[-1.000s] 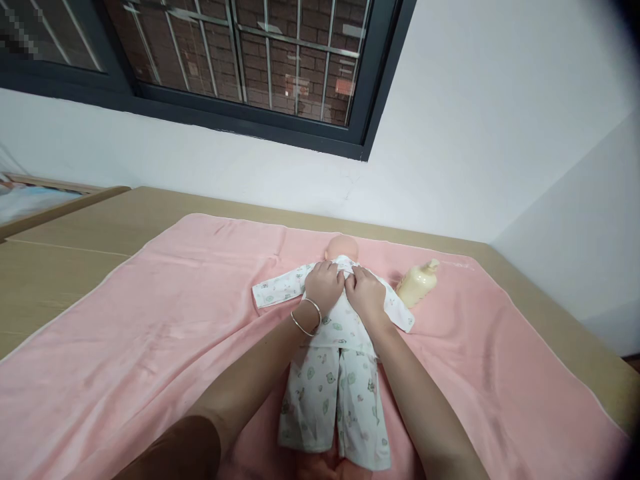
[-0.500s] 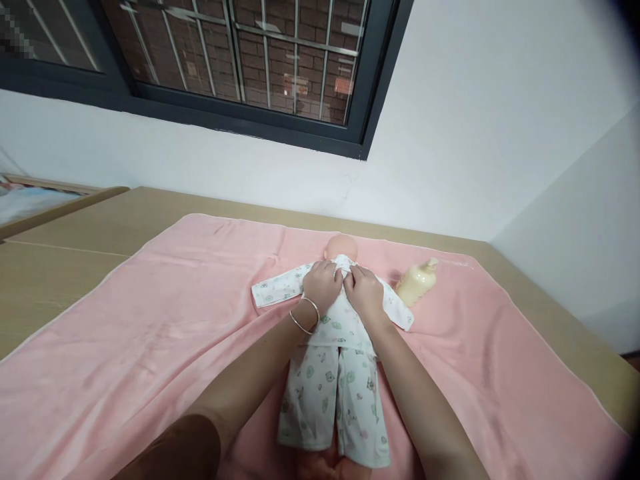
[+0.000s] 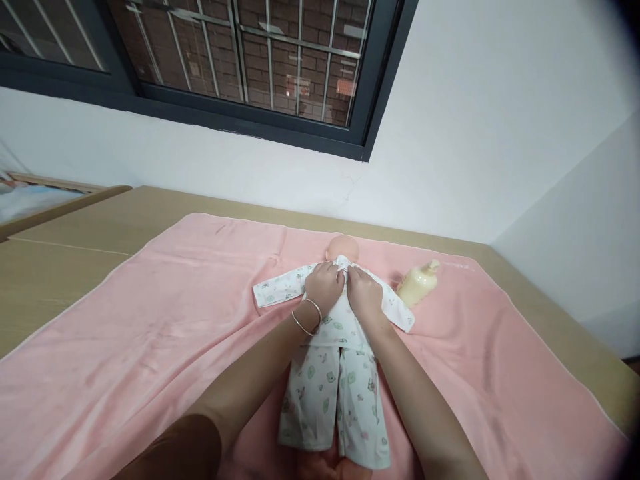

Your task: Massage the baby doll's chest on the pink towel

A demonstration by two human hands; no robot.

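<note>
A baby doll [image 3: 343,248] lies on a pink blanket [image 3: 200,287], its head toward the wall. It wears a white printed top [image 3: 337,331] with long sleeves spread to both sides, and matching trousers [image 3: 313,400]. My left hand [image 3: 324,288], with a bangle at the wrist, is closed on the top's front just below the collar. Close beside it, my right hand [image 3: 363,291] pinches the other side of the same front opening. The fingertips and what exactly lies between them are partly hidden. The doll's feet show beneath the trouser legs.
A cream-coloured bottle [image 3: 419,283] lies on the blanket by the doll's right-hand sleeve in view. The blanket covers a wooden surface [image 3: 65,267] that meets a white wall [image 3: 425,167]. Above is a dark-framed window [image 3: 250,123] with metal bars.
My right hand's fingers have shifted slightly at the top's front and its thumb is drawn in. The doll and bottle keep their places; the view has moved a little.
</note>
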